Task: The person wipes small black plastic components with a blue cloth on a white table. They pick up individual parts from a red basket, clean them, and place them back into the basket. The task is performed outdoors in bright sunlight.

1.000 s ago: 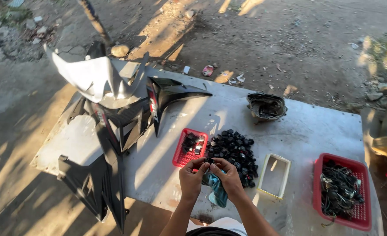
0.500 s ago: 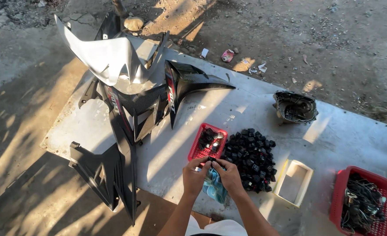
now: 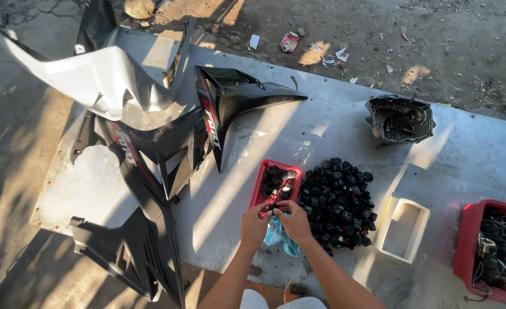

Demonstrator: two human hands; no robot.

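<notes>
My left hand [image 3: 255, 224] and my right hand [image 3: 295, 220] meet just below a small red basket [image 3: 262, 184] that holds several small black parts. Both hands pinch one small black part [image 3: 274, 209] between their fingertips. A light blue cloth [image 3: 280, 239] hangs under my right hand. A heap of small black parts [image 3: 337, 197] lies on the table right of the basket, close to my right hand.
Black and grey motorcycle body panels [image 3: 150, 143] cover the left of the white table [image 3: 321, 131]. A metal engine cover [image 3: 400, 119] sits at the back right. A white open box [image 3: 404, 229] and a red basket of wires [image 3: 496, 254] stand to the right. Dirt ground lies beyond.
The view has moved closer and the scene has slid to the right in it. My hands stay together by the red basket, still working on a small part with the cloth below.
</notes>
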